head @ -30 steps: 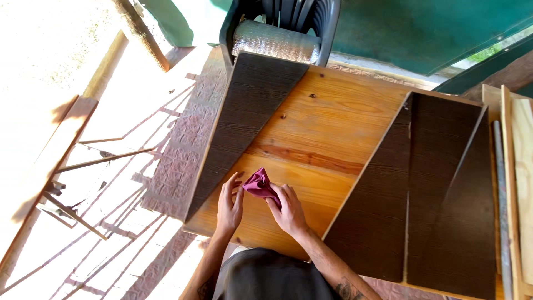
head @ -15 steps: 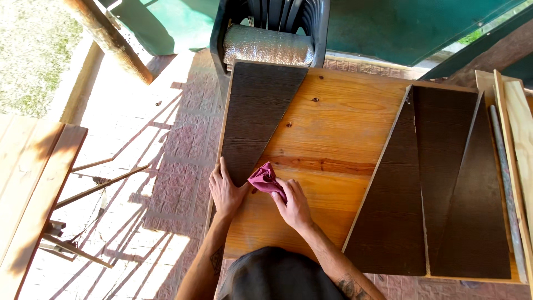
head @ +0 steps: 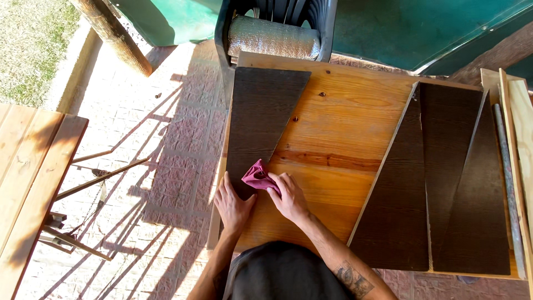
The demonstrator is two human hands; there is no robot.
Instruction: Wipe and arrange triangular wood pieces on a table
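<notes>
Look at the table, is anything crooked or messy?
Nothing is spilled or broken. The dark panel on the left lies at a slant and pokes past the table edge near the left hand, which presses on it. The right hand holds a crumpled pink cloth against its tip.

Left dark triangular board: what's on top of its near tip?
On the dark triangular board lie the left hand, flat on its tip, and a magenta cloth held by the right hand. The wood under them is hidden.
</notes>
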